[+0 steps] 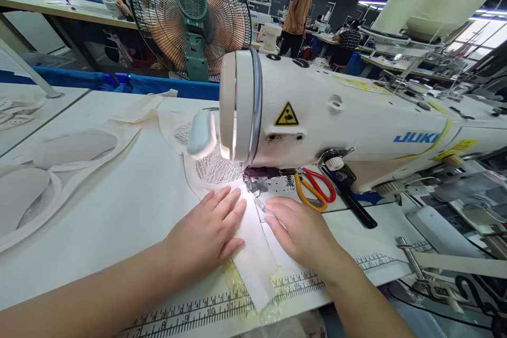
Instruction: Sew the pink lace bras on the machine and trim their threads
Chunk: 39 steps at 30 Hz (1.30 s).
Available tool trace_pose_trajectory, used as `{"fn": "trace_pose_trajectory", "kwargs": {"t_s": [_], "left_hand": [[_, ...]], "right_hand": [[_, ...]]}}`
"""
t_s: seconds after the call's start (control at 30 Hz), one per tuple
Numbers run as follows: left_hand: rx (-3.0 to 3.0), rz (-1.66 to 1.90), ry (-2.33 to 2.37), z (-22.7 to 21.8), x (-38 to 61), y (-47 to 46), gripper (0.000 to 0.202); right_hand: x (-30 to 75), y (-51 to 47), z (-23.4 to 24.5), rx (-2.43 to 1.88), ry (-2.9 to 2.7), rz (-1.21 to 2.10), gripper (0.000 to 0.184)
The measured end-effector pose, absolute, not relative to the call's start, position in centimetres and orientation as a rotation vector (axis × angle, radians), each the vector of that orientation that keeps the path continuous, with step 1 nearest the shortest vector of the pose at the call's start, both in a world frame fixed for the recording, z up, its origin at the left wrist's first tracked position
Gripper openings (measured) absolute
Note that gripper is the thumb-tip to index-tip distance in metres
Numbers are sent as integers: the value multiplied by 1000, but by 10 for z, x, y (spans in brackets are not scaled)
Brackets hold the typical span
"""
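Note:
My left hand (209,224) lies flat with its fingers stretched out on a white fabric piece (253,269) in front of the needle area. My right hand (297,227) is on the other side of that piece, thumb and fingers drawn together beside a small metal part (259,203) near the presser foot (250,182). What the right fingertips hold, if anything, is hidden. A cream bra with lace (217,169) runs from under the white JUKI sewing machine (309,116) towards the left.
Orange-handled scissors (311,195) and red-handled scissors (325,185) lie under the machine arm. More bra pieces (75,150) spread over the left of the table. A ruler tape (190,314) follows the front edge. Behind stand a large fan (192,10) and a person (299,5).

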State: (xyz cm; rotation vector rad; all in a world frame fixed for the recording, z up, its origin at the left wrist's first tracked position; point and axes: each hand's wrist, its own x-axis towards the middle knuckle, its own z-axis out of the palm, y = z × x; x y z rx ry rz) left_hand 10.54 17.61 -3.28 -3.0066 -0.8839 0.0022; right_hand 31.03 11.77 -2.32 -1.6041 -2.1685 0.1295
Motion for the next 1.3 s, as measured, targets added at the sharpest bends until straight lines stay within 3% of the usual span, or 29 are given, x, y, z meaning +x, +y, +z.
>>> {"fn": "trace_pose_trajectory", "kwargs": {"t_s": [0.37,0.7,1.0,1.17,1.3], "left_hand": [[-3073,-197,-789,-52,91,195,56],[-3157,-368,-676,-42,82,221,46],[-3016,-474,-1279,-21,125,240,17],[-3059,-446,-1267,-14,123,239,19],[-3085,-431,-1247,-6,66,217,24]], "right_hand": [[310,116,-24,-1548,-2179,111,24],[307,118,-24,-1550,-2227,94,22],[306,119,-27,-1538,-2199,114,20],[309,120,-24,-1557,-2171,181,20],[312,119,-22,-1570,-2157,175,19]]}}
